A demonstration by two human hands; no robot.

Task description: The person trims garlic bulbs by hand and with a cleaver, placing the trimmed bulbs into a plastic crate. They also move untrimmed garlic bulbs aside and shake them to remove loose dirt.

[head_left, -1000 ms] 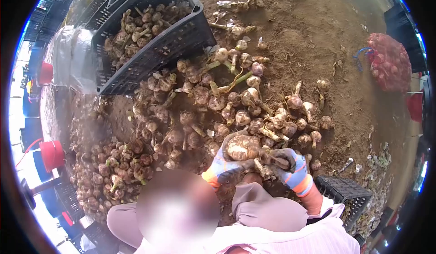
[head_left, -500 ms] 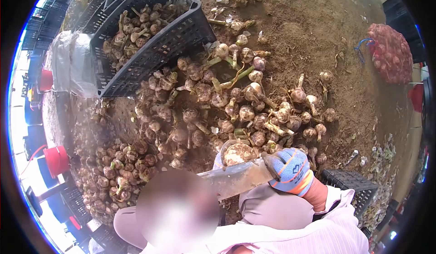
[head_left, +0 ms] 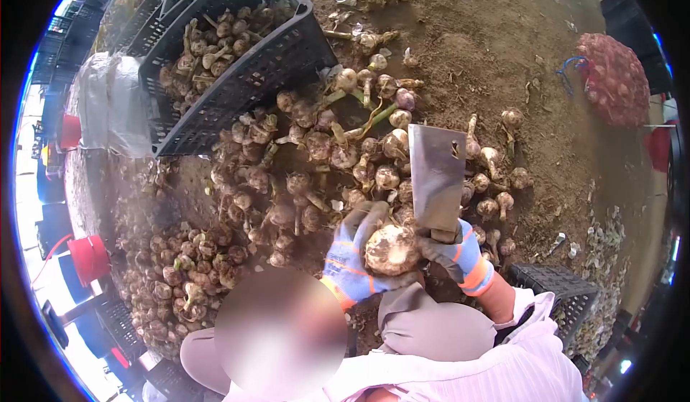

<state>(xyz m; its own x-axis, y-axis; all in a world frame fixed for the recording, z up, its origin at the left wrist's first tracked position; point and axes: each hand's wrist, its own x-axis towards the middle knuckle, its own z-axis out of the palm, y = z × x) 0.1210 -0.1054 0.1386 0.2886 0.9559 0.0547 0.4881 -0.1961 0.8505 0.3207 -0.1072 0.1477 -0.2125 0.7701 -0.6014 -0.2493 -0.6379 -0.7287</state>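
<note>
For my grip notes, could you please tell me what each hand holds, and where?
Left hand: bulb, around its side; right hand: cleaver, by its handle.

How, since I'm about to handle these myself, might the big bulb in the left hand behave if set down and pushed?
The bulb will probably roll, given its rounded sides. It may rest steadier on its pale side, which looks somewhat flattened. Its dirt-stained skin looks dry, so it probably won't be slippery.
</note>
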